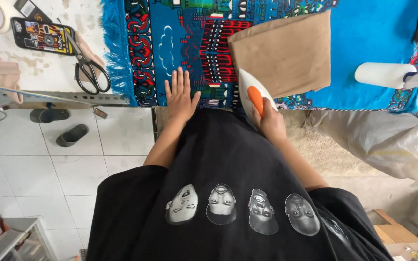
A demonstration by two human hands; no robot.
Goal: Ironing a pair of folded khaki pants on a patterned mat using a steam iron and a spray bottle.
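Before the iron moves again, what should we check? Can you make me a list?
1. Right hand grips the iron by its orange handle: ok.
2. Left hand lies flat on the blue patterned cloth, apart from the iron: ok.
3. Folded tan fabric lies flat, with no visible creases: ok.
4. Scissors lie off to the side on the white table, away from both hands: ok.
5. Iron's cord is clear of the fabric: cannot tell, no cord visible.
6. Iron is hot: cannot tell.
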